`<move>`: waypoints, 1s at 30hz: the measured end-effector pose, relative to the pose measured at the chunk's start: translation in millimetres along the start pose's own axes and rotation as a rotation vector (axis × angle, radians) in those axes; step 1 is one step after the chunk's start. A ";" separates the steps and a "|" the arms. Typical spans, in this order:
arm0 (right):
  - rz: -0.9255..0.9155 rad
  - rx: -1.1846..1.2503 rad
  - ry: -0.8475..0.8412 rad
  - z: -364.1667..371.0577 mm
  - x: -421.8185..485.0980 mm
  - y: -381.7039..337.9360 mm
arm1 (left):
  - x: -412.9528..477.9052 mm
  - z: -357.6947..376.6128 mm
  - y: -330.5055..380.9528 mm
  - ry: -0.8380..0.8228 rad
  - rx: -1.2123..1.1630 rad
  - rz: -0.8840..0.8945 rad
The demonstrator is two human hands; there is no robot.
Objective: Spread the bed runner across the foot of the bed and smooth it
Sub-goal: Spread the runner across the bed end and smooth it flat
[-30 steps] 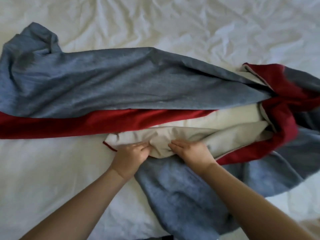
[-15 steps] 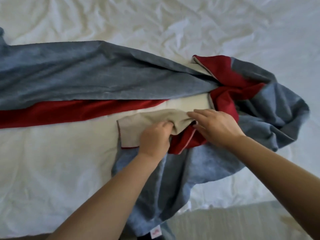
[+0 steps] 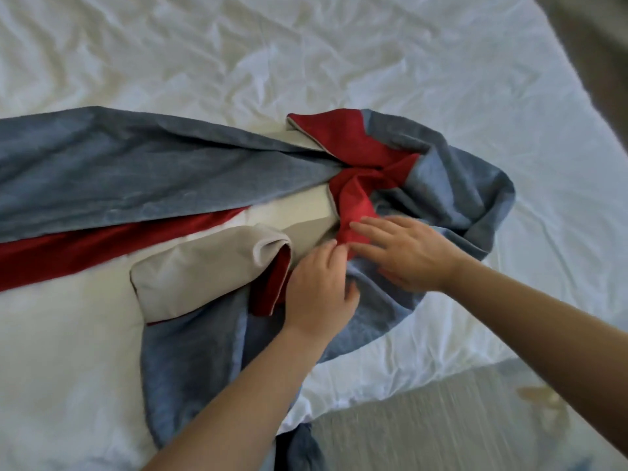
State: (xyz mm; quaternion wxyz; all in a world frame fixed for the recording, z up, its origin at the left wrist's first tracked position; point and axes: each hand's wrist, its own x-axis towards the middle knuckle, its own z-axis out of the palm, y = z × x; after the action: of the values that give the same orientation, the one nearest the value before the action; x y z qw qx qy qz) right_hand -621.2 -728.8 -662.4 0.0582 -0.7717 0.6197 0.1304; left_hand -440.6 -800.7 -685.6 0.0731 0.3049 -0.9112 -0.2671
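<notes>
Twisted bed runner [image 3: 136,178] lies across bed [image 3: 373,62], bunched toward 3 o'clock. Left hand [image 3: 319,287] fingers curled, gripping a fold; right hand [image 3: 411,256] fingers straight, flat on red band.

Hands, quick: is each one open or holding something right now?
Left hand: fingers curled, gripping a fold of the bed runner.
Right hand: open, fingers straight, resting flat on the bed runner.

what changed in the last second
Both hands slid right along the grey-blue, red and beige fabric bed runner: the left hand let go of the beige fold and now grips fabric beside the red twist; the right hand lies flat there. The runner's long left stretch stayed put.
</notes>
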 end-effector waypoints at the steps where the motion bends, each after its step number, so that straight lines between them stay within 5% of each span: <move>1: 0.032 -0.022 -0.011 2.0 1.0 6.8 | 9.8 4.8 4.6 -0.021 -0.010 -0.034; 7: 0.141 -0.046 -0.168 19.4 3.6 39.8 | 34.7 33.2 -1.5 -0.074 -0.067 -0.309; 10: 0.113 -0.035 -0.197 31.0 5.5 46.4 | 35.9 41.9 -4.0 -0.055 -0.098 -0.287; 14: 0.066 -0.036 0.085 45.4 0.5 46.8 | 37.8 51.5 -3.8 -0.007 -0.081 -0.268; 21: -0.011 0.022 0.127 53.4 -29.5 84.0 | 42.7 70.1 32.9 0.060 -0.105 -0.312; 28: 0.044 0.001 0.068 54.9 -107.0 144.9 | 68.3 101.7 121.7 0.117 -0.184 -0.261; 30: 0.111 -0.037 -0.062 54.3 -124.9 160.3 | 76.1 108.2 143.0 0.134 -0.182 -0.247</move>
State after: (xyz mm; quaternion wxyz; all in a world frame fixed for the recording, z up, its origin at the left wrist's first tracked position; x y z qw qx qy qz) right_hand -808.7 -633.6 -668.7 0.0557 -0.7326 0.6570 0.1690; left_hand -607.6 -702.2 -703.4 0.1275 0.4237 -0.8320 -0.3345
